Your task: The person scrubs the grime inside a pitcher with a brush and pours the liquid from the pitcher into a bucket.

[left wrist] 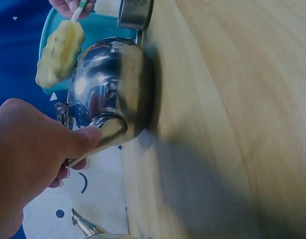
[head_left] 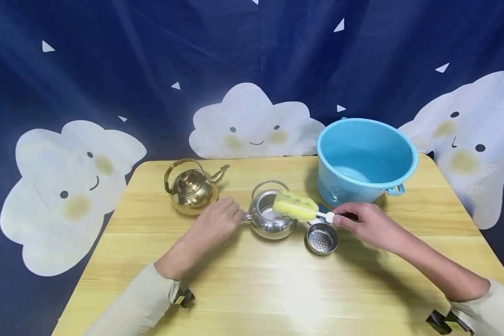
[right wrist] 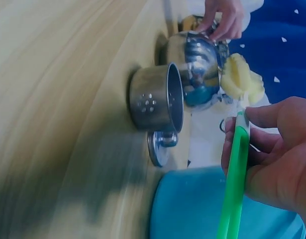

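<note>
A silver teapot stands lidless on the table, its handle raised over the round opening. My left hand grips its spout, thumb on top in the left wrist view. My right hand holds a sponge brush by its green and white handle. The brush's yellow sponge head hovers at the right side of the teapot's opening. Below the brush sits a perforated metal strainer cup. Behind that cup lies the silver lid, partly hidden in the head view.
A brass-coloured teapot stands at the back left of the wooden table, near my left hand. At the back right is a large light-blue bucket. A dark blue curtain with clouds hangs behind the table.
</note>
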Action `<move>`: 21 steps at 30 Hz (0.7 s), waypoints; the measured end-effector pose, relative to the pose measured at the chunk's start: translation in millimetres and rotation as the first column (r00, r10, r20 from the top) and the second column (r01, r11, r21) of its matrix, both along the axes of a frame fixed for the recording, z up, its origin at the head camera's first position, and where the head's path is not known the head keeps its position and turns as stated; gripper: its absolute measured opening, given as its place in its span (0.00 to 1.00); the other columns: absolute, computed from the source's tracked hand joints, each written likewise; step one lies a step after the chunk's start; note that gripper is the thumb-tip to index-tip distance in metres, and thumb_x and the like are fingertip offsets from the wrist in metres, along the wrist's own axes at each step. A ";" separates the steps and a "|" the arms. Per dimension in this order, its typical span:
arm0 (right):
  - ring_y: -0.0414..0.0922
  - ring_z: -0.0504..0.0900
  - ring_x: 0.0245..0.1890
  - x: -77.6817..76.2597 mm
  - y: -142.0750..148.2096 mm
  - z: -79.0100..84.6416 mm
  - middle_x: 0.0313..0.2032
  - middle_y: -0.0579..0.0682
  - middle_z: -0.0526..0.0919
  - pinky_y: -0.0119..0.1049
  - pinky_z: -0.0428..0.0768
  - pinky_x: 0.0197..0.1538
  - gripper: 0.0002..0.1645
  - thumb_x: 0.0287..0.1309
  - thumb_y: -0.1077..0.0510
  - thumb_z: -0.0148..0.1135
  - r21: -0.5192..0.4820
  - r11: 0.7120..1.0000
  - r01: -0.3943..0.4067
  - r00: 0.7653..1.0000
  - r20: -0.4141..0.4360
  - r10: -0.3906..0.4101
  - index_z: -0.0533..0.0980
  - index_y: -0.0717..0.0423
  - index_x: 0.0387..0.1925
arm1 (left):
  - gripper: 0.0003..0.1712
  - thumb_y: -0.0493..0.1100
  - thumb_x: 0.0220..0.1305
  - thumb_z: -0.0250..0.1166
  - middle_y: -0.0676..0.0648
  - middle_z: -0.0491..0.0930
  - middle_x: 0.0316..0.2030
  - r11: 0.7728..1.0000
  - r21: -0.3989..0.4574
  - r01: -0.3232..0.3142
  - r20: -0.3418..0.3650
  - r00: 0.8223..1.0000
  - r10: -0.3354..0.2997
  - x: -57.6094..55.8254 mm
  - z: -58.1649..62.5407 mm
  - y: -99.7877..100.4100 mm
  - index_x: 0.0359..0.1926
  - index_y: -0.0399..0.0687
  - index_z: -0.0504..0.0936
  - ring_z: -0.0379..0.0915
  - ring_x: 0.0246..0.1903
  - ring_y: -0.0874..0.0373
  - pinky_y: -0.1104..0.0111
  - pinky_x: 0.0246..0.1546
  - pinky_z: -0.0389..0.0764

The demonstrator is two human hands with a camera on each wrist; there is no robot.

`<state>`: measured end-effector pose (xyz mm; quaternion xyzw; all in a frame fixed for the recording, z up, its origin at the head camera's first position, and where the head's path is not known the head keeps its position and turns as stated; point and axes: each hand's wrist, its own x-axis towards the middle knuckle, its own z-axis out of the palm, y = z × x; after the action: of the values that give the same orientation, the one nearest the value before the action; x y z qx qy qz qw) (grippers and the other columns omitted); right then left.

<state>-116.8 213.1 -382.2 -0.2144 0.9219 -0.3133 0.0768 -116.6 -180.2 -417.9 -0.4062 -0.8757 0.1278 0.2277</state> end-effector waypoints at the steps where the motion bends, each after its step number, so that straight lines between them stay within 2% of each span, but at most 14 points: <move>1: 0.40 0.79 0.38 0.4 3.2 -0.7 0.41 0.46 0.89 0.33 0.79 0.40 0.11 0.69 0.54 0.66 -0.001 1.000 0.005 1.000 0.004 -0.005 0.86 0.55 0.47 | 0.07 0.30 0.63 0.68 0.48 0.84 0.34 1.000 -0.002 0.001 0.000 1.000 -0.001 0.0 0.0 0.0 0.41 0.42 0.86 0.73 0.35 0.57 0.70 0.38 0.81; 4: 0.36 0.75 0.35 1.7 12.0 -2.5 0.39 0.45 0.88 0.29 0.76 0.36 0.11 0.69 0.54 0.66 -0.009 1.000 0.019 1.000 0.019 -0.019 0.86 0.54 0.47 | 0.08 0.30 0.61 0.69 0.48 0.84 0.34 1.000 -0.007 0.001 -0.001 1.000 -0.001 -0.1 0.2 0.0 0.41 0.42 0.86 0.72 0.35 0.57 0.70 0.38 0.80; 9: 0.34 0.75 0.34 4.0 22.3 -5.6 0.39 0.46 0.88 0.29 0.75 0.35 0.12 0.70 0.54 0.65 -0.031 0.999 0.029 0.999 0.034 -0.028 0.86 0.55 0.48 | 0.07 0.30 0.61 0.69 0.47 0.85 0.34 1.000 -0.005 -0.002 0.001 1.000 0.002 -0.8 0.3 -0.1 0.41 0.42 0.86 0.73 0.35 0.57 0.71 0.38 0.80; 16: 0.35 0.72 0.31 8.6 34.6 -14.9 0.34 0.46 0.85 0.29 0.73 0.31 0.11 0.70 0.55 0.65 -0.052 0.998 0.048 0.997 0.056 -0.045 0.86 0.55 0.47 | 0.07 0.30 0.63 0.67 0.48 0.85 0.35 1.000 -0.006 -0.001 -0.001 1.000 0.001 -2.0 0.2 0.6 0.41 0.42 0.86 0.73 0.36 0.57 0.70 0.39 0.80; 21: 0.35 0.73 0.32 11.5 44.8 -21.1 0.36 0.46 0.84 0.29 0.73 0.31 0.11 0.72 0.54 0.63 -0.059 0.995 0.077 0.994 0.079 -0.072 0.85 0.55 0.48 | 0.07 0.30 0.63 0.68 0.47 0.85 0.35 1.000 -0.003 -0.003 0.000 1.000 0.003 -2.2 0.9 0.9 0.41 0.42 0.86 0.73 0.36 0.57 0.70 0.39 0.81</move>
<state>-105.3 257.9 -403.3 -0.1699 0.9155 -0.3523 0.0940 -118.8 -179.3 -417.0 -0.4054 -0.8760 0.1294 0.2268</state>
